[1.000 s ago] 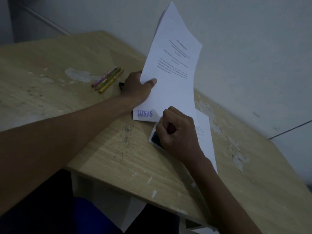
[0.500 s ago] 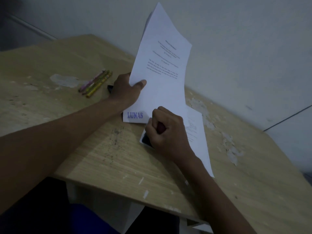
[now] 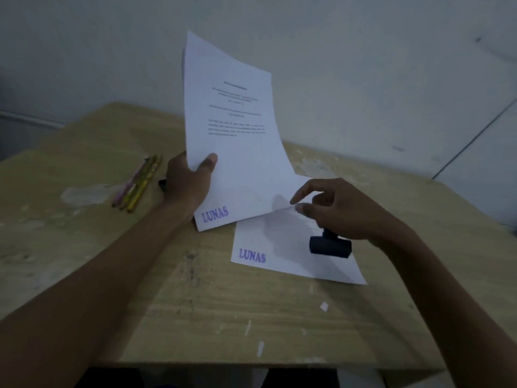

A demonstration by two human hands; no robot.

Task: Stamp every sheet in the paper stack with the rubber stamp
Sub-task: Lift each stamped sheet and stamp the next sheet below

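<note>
My left hand [image 3: 190, 182] holds up a white printed sheet [image 3: 237, 141] by its left edge, thumb on the front. That raised sheet bears a purple LUNAS stamp mark [image 3: 214, 214] at its lower left corner. Under it a second sheet [image 3: 282, 247] lies flat on the table, with its own LUNAS mark [image 3: 251, 255] at the lower left. My right hand [image 3: 344, 211] grips the dark rubber stamp [image 3: 330, 245] above the flat sheet's lower right part, while its index finger and thumb reach toward the raised sheet's lower edge.
The worn wooden table [image 3: 195, 303] has peeling patches and a front edge near me. Three coloured pencils [image 3: 138, 184] lie to the left of my left hand. A small dark object [image 3: 161, 183] peeks out behind that hand. A pale wall stands close behind.
My right hand has lifted the stamp off the flat sheet's corner and moved right, leaving a new LUNAS mark there. Its fingers have spread toward the raised sheet. The camera has shifted.
</note>
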